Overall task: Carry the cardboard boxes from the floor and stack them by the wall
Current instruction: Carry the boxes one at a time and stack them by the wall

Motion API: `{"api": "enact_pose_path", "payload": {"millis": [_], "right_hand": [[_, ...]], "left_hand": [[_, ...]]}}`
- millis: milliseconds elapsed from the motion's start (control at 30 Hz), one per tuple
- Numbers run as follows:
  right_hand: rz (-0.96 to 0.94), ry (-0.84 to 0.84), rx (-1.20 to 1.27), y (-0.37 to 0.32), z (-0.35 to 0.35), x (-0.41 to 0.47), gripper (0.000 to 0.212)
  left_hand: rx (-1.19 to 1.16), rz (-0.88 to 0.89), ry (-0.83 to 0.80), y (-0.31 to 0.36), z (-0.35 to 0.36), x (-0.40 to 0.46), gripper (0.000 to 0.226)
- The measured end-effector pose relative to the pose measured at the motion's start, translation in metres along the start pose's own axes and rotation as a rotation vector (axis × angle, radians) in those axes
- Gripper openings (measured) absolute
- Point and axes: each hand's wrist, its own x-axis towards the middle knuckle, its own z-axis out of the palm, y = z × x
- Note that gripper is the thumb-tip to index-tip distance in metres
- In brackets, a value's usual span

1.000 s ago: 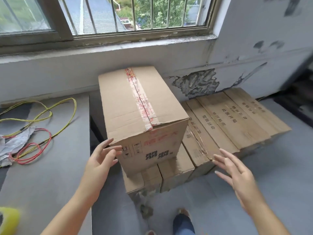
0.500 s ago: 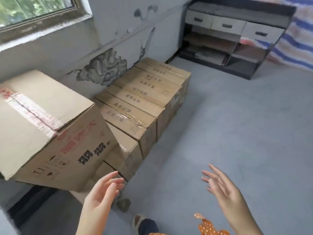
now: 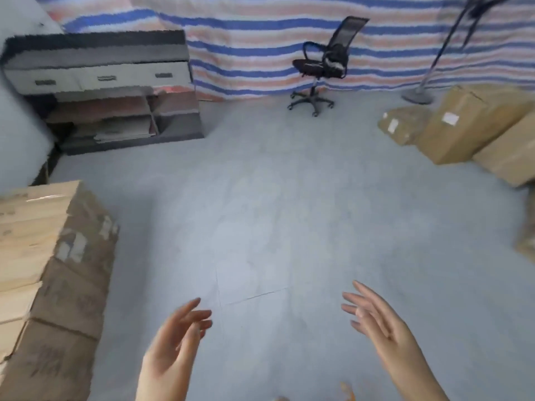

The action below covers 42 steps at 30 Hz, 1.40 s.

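View has swung roomward; both hands (image 3: 278,342) empty, floor boxes (image 3: 463,125) ahead.

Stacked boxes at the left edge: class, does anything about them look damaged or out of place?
Yes. The stacked boxes show pale, scuffed patches on their facing side where the surface looks torn or peeled. Their layers also sit unevenly, with edges not lining up. Both hands, left hand and right hand, are empty and touch nothing.
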Motion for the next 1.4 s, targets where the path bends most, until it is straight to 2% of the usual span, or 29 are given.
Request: {"api": "enact_pose_path", "payload": {"millis": [33, 67, 233, 433, 633, 800, 933, 1100, 1400], "right_hand": [[0.008, 0.062, 0.028, 0.004, -0.018, 0.002, 0.036], [0.022, 0.122, 0.057, 0.009, -0.035, 0.003, 0.036], [0.163, 0.372, 0.151, 0.037, -0.089, 0.001, 0.036], [0.273, 0.595, 0.168, 0.053, -0.128, 0.038, 0.038], [0.234, 0.767, 0.18, 0.029, -0.178, 0.12, 0.041], [0.224, 0.875, 0.165, 0.019, -0.216, 0.167, 0.04], [0.285, 0.993, 0.232, 0.029, -0.251, 0.177, 0.039], [0.321, 1.109, 0.318, 0.053, -0.324, 0.195, 0.035], [0.215, 1.112, 0.204, 0.066, -0.55, 0.237, 0.038]], "left_hand": [[0.032, 0.043, -0.141, 0.003, 0.02, 0.007, 0.033], [0.109, 0.045, -0.203, 0.006, 0.042, 0.014, 0.036], [0.155, 0.056, -0.421, 0.009, 0.136, 0.053, 0.037], [0.171, 0.081, -0.63, -0.001, 0.249, 0.103, 0.036], [0.127, 0.116, -0.807, 0.024, 0.372, 0.165, 0.036], [0.186, 0.088, -0.974, 0.032, 0.462, 0.194, 0.038], [0.244, 0.041, -1.11, 0.03, 0.533, 0.197, 0.039], [0.276, 0.069, -1.171, 0.025, 0.631, 0.18, 0.038], [0.171, 0.069, -1.243, 0.032, 0.837, 0.069, 0.037]]}}
